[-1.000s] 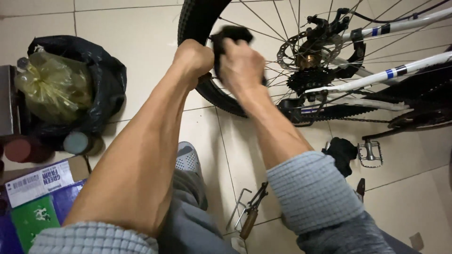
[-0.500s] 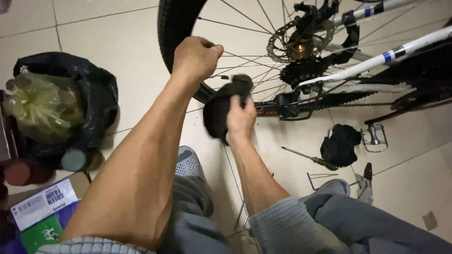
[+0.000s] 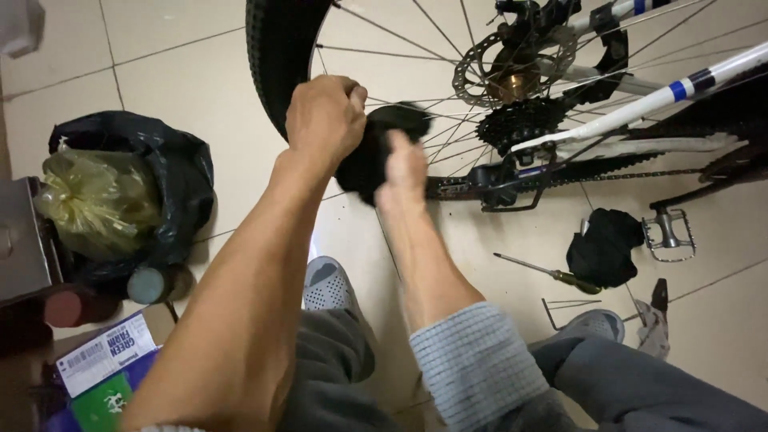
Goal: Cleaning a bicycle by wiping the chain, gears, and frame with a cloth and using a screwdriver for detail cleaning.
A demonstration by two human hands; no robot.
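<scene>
A bicycle's rear wheel stands in front of me, its black tyre (image 3: 278, 56) at the top and thin spokes running to the cassette (image 3: 520, 124) and disc rotor (image 3: 478, 74). My left hand (image 3: 324, 116) is a closed fist gripping the wheel at the rim's lower edge. Just to its right, my right hand (image 3: 402, 170) presses a black cloth (image 3: 370, 156) against the spokes and rim. The cloth is blurred with motion. The white frame stay (image 3: 640, 104) and the chain (image 3: 632, 174) run off to the right.
A black bin bag (image 3: 172, 172) holding a yellowish bag lies at left, with a printed box (image 3: 104, 364) below it. On the tiled floor to the right lie a screwdriver (image 3: 548, 274), another black cloth (image 3: 604, 248), a pedal (image 3: 668, 232), a hex key (image 3: 564, 308) and pliers (image 3: 658, 300).
My right hand has carried the cloth from up at the rim down along the spokes and back up beside the left fist. The left hand has kept its grip on the wheel.
</scene>
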